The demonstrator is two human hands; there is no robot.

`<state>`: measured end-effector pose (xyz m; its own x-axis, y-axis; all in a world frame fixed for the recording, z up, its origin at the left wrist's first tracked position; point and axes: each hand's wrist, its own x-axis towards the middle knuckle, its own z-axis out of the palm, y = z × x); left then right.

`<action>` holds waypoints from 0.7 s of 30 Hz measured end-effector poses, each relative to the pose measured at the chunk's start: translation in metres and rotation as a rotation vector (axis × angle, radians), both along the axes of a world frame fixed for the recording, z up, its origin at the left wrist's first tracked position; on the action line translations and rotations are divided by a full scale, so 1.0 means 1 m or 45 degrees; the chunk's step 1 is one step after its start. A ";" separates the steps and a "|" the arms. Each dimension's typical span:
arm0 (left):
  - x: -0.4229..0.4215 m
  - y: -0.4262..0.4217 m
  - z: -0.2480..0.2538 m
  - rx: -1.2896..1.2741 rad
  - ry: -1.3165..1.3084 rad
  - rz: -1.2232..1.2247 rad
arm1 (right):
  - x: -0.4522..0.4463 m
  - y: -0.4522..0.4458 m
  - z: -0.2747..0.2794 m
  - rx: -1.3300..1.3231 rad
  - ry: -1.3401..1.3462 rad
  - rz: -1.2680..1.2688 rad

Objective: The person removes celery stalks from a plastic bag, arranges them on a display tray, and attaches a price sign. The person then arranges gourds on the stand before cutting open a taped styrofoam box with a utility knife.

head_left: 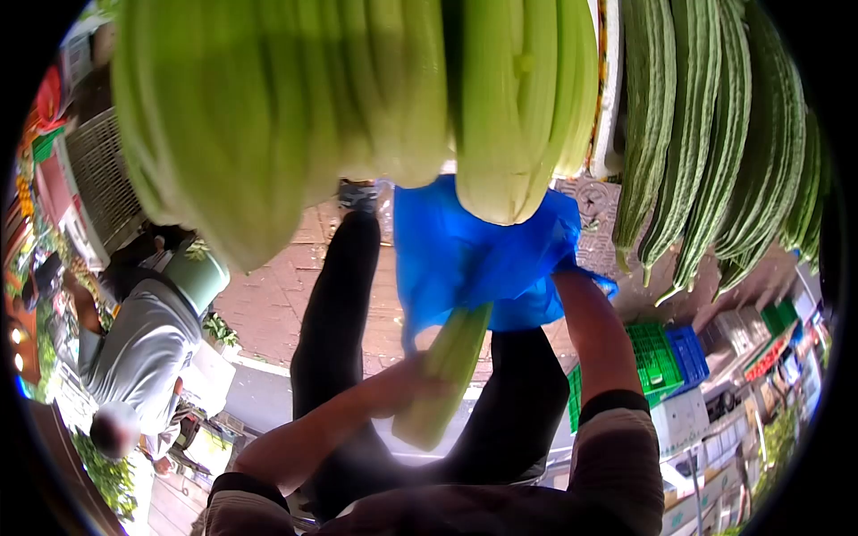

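Observation:
My left hand (413,384) is wrapped round a bunch of celery (458,353), gripping it low near its pale base and a little blurred. The bunch's upper end goes into the mouth of a blue plastic bag (487,259). My right hand (567,264) is at the bag's right side, holding it up; blue plastic covers most of its fingers. Just above the bag, more large celery bunches (514,116) jut out with their pale ends toward me.
Long ridged green gourds (693,134) overhang at the upper right. Green crates (652,357) and a blue crate (686,355) stand at the right. On the left, a person in a light shirt (147,339) bends near a pale green bucket (197,275). Brick paving (268,290) lies below.

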<state>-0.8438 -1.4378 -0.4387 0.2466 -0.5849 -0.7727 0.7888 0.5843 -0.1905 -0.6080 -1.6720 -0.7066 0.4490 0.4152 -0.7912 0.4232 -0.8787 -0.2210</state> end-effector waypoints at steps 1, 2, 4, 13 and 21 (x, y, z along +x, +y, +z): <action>-0.001 0.006 0.016 0.032 -0.076 -0.041 | -0.004 0.000 0.014 -0.017 0.000 -0.007; 0.003 0.015 0.035 0.014 -0.063 -0.024 | -0.011 0.000 0.029 -0.036 -0.005 -0.013; -0.014 0.027 0.062 0.107 -0.174 -0.288 | -0.024 0.000 0.066 -0.070 -0.005 -0.033; -0.051 0.129 0.227 0.246 -0.414 -0.552 | -0.097 -0.035 0.233 -0.383 0.168 -0.209; -0.032 0.230 0.270 0.459 -0.546 0.098 | -0.125 -0.059 0.375 -0.151 0.118 -0.317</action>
<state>-0.8756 -1.2073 -0.1684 0.6140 -0.2703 -0.7416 0.7043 0.6117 0.3603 -0.7332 -1.7305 -0.3316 0.4488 0.2029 -0.8703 0.1736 -0.9751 -0.1379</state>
